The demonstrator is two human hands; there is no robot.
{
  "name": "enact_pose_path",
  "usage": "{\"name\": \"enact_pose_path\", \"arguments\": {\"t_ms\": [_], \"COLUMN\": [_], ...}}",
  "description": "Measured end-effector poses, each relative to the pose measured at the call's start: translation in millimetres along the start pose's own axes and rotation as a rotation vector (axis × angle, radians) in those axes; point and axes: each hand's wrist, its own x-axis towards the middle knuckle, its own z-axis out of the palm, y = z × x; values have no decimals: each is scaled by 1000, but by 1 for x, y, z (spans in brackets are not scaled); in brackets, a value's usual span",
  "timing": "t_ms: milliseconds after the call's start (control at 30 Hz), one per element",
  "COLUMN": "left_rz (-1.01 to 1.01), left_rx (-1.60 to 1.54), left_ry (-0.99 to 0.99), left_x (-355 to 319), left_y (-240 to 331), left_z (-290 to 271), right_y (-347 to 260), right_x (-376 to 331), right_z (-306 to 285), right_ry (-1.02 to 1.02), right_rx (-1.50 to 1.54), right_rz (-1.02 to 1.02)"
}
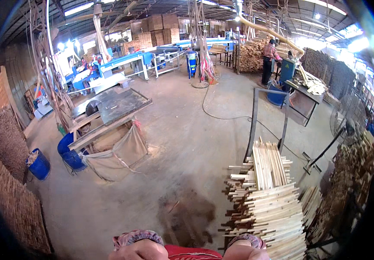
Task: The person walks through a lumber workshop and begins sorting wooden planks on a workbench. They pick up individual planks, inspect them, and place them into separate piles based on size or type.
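Observation:
Both my forearms show at the lower edge: the left forearm (143, 250) and the right forearm (244, 251), each with a bunched patterned sleeve beyond the bare skin. They bend back toward me, and both hands are out of the picture. Between them shows a bit of red clothing (193, 253). The thing nearest my right arm is a large stack of pale wooden strips (278, 212), laid crosswise on a cart with an upright metal frame (254, 121). On top, a bundle of strips (268, 167) lies lengthwise.
A saw table (124, 104) with a hanging cloth stands left, beside blue barrels (70, 151). A cable (221, 116) crosses the concrete floor. A standing fan (347, 125) and wood piles (347, 186) line the right. A person (268, 60) works at a machine at the back right.

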Motion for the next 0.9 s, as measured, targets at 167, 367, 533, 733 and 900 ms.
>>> {"name": "enact_pose_path", "arguments": {"t_ms": [167, 367, 533, 733, 900], "left_rz": [24, 309, 550, 573, 713], "left_rx": [-42, -179, -303, -378, -314], "left_ry": [-35, 102, 198, 264, 301], "left_x": [-9, -16, 4, 1, -31], "left_y": [-96, -226, -359, -500, -628], "left_z": [-83, -171, -237, -287, -300], "right_y": [93, 219, 354, 441, 551], "right_x": [-69, -135, -140, -174, -174], "right_z": [-32, -69, -121, -211, -274], "right_ry": [-95, -148, -232, -1, 61], "right_rx": [74, -47, -81, -273, -218], "right_rz": [231, 186, 374, 522, 446]}}
